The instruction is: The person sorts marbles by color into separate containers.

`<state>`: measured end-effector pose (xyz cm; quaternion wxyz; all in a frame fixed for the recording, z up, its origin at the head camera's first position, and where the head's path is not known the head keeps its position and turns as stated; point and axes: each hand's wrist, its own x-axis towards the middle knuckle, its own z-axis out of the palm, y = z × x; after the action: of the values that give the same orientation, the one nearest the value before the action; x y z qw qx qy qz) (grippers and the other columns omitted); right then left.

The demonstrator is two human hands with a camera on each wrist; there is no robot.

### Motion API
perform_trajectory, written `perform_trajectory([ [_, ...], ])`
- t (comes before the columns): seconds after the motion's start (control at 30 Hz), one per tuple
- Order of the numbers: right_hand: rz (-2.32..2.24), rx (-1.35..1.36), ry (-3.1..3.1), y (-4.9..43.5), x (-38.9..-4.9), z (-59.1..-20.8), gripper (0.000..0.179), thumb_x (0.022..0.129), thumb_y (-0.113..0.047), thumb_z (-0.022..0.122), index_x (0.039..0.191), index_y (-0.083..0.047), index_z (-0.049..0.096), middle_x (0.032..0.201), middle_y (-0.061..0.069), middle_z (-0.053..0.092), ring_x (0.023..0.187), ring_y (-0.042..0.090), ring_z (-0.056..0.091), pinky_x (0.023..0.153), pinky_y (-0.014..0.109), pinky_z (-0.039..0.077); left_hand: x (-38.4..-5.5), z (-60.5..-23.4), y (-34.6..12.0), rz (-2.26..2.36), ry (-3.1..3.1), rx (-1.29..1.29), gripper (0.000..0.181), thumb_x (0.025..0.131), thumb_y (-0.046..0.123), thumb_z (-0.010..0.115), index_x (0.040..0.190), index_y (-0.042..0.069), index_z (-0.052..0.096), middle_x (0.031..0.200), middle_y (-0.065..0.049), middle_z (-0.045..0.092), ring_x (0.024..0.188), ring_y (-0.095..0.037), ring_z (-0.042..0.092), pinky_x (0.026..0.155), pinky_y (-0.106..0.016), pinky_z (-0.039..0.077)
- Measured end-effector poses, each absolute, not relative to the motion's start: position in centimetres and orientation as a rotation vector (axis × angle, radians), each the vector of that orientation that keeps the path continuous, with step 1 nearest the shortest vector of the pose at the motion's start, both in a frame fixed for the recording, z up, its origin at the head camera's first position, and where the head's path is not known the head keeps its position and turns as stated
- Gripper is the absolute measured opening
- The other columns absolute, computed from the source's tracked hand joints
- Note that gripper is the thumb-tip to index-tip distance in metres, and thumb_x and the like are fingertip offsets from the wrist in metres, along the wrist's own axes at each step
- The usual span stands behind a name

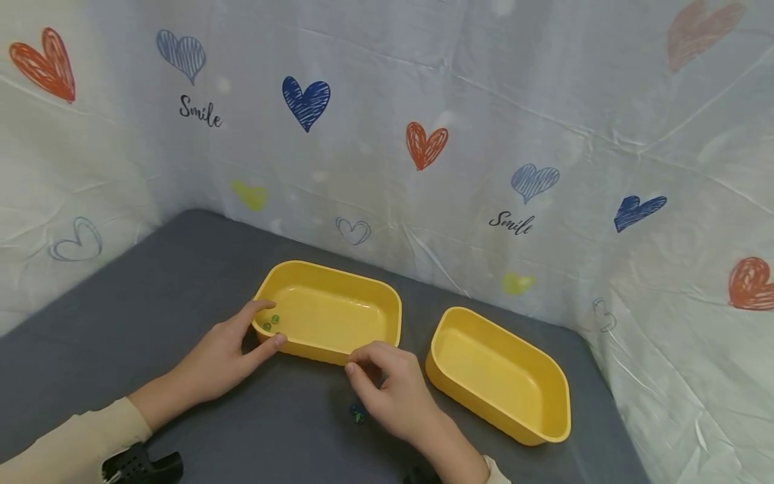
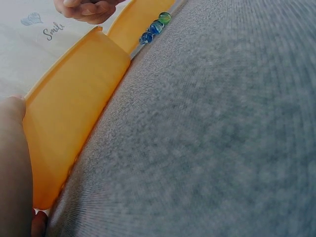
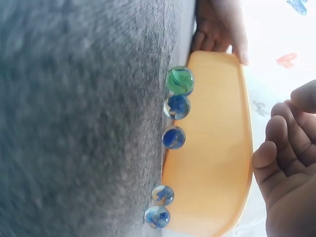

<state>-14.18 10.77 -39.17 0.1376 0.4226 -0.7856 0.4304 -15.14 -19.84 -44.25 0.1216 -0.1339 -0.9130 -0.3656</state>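
Observation:
My left hand (image 1: 220, 356) holds the left end of a yellow plastic container (image 1: 329, 353), its thumb on the near rim and its index finger over the end. Two green glass marbles (image 1: 271, 323) lie inside, by that hand. Above the container's near right rim is my right hand (image 1: 393, 393), fingers curled, thumb and index tips together. Whether anything sits between those tips is hidden. Several glass marbles (image 1: 358, 413) rest on the table below it, blue ones (image 3: 174, 137) and a green one (image 3: 180, 80) in the right wrist view.
A second yellow container (image 1: 496, 376) stands to the right, a small gap from the first. Both sit on a dark grey cloth-covered table (image 1: 272, 430). Behind hangs a white curtain (image 1: 375, 81) printed with hearts, close to the table's back edge.

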Motion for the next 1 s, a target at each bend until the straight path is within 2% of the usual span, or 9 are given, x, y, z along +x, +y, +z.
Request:
perform_trajectory([
  [0.33, 1.308, 1.279, -2.243, 9.9, -12.1, -37.1, 0.018, 0.09, 0.003, 0.07, 0.092, -0.015, 0.067, 0.078, -0.004, 0.061, 0.065, 0.004, 0.054, 0.054, 0.027, 0.05, -15.1, -44.1, -19.7, -1.086, -2.67, -0.398, 0.071, 0.095, 0.056, 0.059, 0.149, 0.015, 0.037, 0.132, -0.014, 0.059, 0.106, -0.021, 0.063, 0.082, -0.046, 0.05],
  [0.67, 1.245, 1.279, -2.445, 11.1, -12.6, -40.0, 0.006, 0.099, -0.02, 0.065, 0.097, -0.021, 0.07, 0.089, -0.015, 0.063, 0.071, -0.001, 0.054, 0.06, 0.022, 0.051, -15.1, -44.2, -19.9, -1.066, -2.655, -0.401, 0.07, 0.095, 0.054, 0.061, 0.149, 0.018, 0.037, 0.128, -0.013, 0.061, 0.104, -0.022, 0.063, 0.081, -0.047, 0.05],
  [1.0, 1.238, 1.292, -2.607, 12.1, -12.2, -40.7, 0.011, 0.101, -0.026, 0.062, 0.098, -0.023, 0.071, 0.09, -0.017, 0.064, 0.073, -0.002, 0.056, 0.062, 0.022, 0.052, -15.1, -44.2, -19.9, -1.092, -2.682, -0.388, 0.072, 0.095, 0.058, 0.059, 0.15, 0.017, 0.036, 0.137, -0.016, 0.056, 0.116, -0.03, 0.06, 0.088, -0.054, 0.049],
])
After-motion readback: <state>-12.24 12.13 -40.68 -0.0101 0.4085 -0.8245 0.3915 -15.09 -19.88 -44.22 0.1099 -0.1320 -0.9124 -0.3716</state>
